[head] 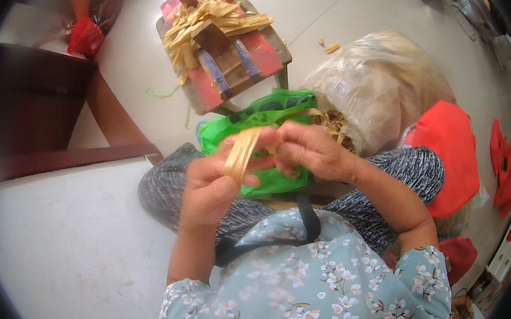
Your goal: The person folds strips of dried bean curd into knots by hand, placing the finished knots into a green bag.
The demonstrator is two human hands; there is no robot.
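A flat strip of straw-coloured plant fibre (243, 155) is wrapped around the fingers of my left hand (214, 181), its thumb bent against the lower edge. My right hand (314, 150) is close beside it, fingertips pinched near the left fingertips on what looks like the strip's thin end; blur hides the exact grip. Below both hands a green plastic bag (284, 179) lies between my legs. Farther forward stands a low wooden stool (283, 53) with a red top, which bears a wooden block fixture (213, 39) and a heap of flattened fibre pieces (181, 36).
Right of the green bag lies a large translucent plastic sack (367, 86) with fibre strips (337, 125) at its mouth. A red cloth (449, 156) is by my right knee. Dark wooden furniture (48, 86) stands at left. Small fibre scraps (332, 48) lie on the tiled floor.
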